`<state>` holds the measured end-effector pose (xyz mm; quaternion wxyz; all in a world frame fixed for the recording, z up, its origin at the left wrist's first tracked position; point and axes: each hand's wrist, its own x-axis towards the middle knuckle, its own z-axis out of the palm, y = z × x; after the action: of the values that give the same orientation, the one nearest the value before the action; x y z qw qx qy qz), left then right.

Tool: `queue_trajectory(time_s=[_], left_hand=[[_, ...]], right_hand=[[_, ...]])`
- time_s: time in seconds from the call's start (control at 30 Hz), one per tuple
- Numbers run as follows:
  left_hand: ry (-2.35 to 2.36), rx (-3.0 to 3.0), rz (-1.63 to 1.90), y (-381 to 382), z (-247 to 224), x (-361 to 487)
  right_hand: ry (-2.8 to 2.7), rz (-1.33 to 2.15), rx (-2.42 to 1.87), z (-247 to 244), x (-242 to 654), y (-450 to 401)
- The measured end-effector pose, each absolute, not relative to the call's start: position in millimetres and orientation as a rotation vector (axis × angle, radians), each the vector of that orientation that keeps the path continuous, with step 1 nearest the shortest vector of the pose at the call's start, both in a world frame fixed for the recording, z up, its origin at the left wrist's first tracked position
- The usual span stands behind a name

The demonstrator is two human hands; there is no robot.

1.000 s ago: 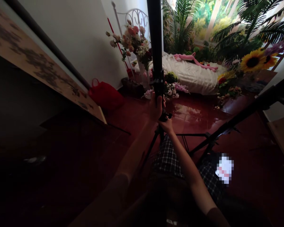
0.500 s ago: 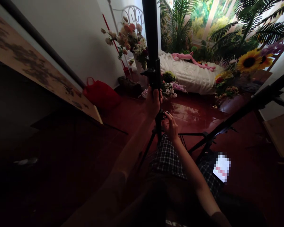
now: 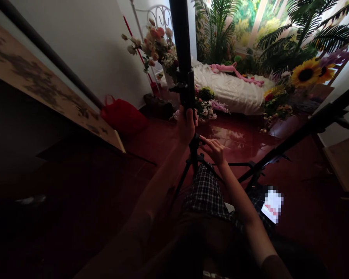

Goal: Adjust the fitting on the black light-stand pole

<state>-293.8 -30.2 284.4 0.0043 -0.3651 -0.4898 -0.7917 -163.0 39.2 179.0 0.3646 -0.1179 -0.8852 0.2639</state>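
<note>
A black light stand with a telescoping pole rises in front of me, tilted slightly. My left hand is closed around its pole, just below an upper clamp collar. Lower down, my right hand reaches in from the right, its fingertips and thumb at the small knob of the lower collar; the fingers are fairly straight and partly hide the knob. Beneath the hands, the stand's legs spread out by my checked trousers.
Another black stand slants in from the right. A phone with a lit screen rests by my right leg. On the left are a painted panel and a red bag. Flowers and a white-covered bench stand ahead.
My right hand has shifted slightly right and its fingers have straightened at the knob. The pole has moved a little left in view, with my left hand still around it.
</note>
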Motion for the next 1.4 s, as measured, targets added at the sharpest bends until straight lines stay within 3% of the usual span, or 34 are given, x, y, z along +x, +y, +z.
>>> queue_trajectory(time_s=[0.43, 0.8, 1.17, 1.4], left_hand=[[-1.49, -1.147, -2.546, -27.7, 280.3, -297.6], [-1.522, -1.104, -2.518, -25.6, 279.5, -298.1], [-1.669, -1.072, -2.243, -31.1, 264.3, -294.7], [-1.71, -1.075, -2.192, -31.1, 261.0, -296.4]], right_hand=[[-2.207, 0.711, -0.39, 197.1, -175.3, 38.8], [-1.885, 1.664, -0.73, 217.5, -185.9, 20.6], [-1.709, 1.615, -0.765, 199.7, -191.1, 4.0], [-1.683, 1.791, -0.73, 178.9, -123.5, 12.0]])
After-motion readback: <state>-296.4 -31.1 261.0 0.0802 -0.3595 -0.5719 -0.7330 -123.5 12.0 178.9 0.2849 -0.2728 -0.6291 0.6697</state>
